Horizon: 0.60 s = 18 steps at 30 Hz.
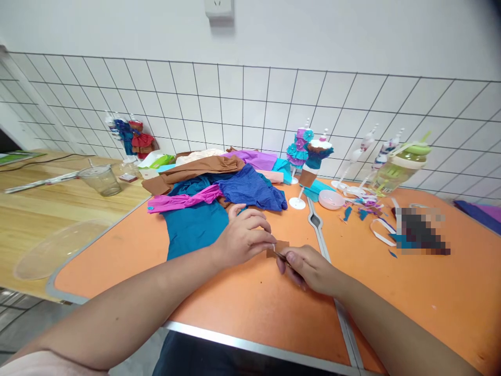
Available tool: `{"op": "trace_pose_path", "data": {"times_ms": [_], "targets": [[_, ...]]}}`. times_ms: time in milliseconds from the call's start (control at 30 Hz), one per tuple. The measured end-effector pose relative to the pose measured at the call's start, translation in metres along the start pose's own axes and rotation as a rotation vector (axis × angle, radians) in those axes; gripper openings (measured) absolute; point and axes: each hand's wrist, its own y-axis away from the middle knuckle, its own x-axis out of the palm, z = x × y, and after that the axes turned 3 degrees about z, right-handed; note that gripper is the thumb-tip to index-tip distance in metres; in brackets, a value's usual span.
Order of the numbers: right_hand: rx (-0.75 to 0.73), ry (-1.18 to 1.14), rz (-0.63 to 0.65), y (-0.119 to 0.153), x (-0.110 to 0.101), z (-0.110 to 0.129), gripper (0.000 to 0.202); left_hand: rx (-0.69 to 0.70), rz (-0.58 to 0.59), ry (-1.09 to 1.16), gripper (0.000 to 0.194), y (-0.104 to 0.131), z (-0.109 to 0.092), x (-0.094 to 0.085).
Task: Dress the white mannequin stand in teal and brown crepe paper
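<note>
- The pink bowl (332, 199) sits on the orange desk (242, 334).
- Left hand (245, 235), nearer and left of the bowl: fingers bent, tips at a small brown paper piece (283, 244) (I cannot tell if they pinch it).
- Right hand (309, 269), nearer than the bowl: pinches a slim dark tool (279, 255), its tip over that paper.
- Crumpled blue paper (252, 189): left of the bowl.
- Green-lidded bottle (401, 169): right of the bowl.
</note>
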Motion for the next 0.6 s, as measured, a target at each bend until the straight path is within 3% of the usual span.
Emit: {"op": "trace_pose_path", "data": {"times_ms": [133, 300, 500, 600], "targets": [[0.011, 0.023, 0.165, 0.000, 0.004, 0.008, 0.055, 0.181, -0.049, -0.129, 0.012, 0.003, 0.006, -0.006], [0.005, 0.117, 0.098, 0.001, -0.004, 0.007, 0.050, 0.147, -0.043, -0.210, 0.015, 0.002, 0.011, -0.008], [0.169, -0.390, 0.243, 0.004, -0.013, -0.003, 0.056, 0.235, -0.209, -0.319, 0.016, 0.006, 0.008, -0.009], [0.207, -0.499, 0.302, 0.004, -0.015, -0.005, 0.055, 0.315, -0.271, -0.372, 0.024, 0.007, 0.006, -0.010]]}}
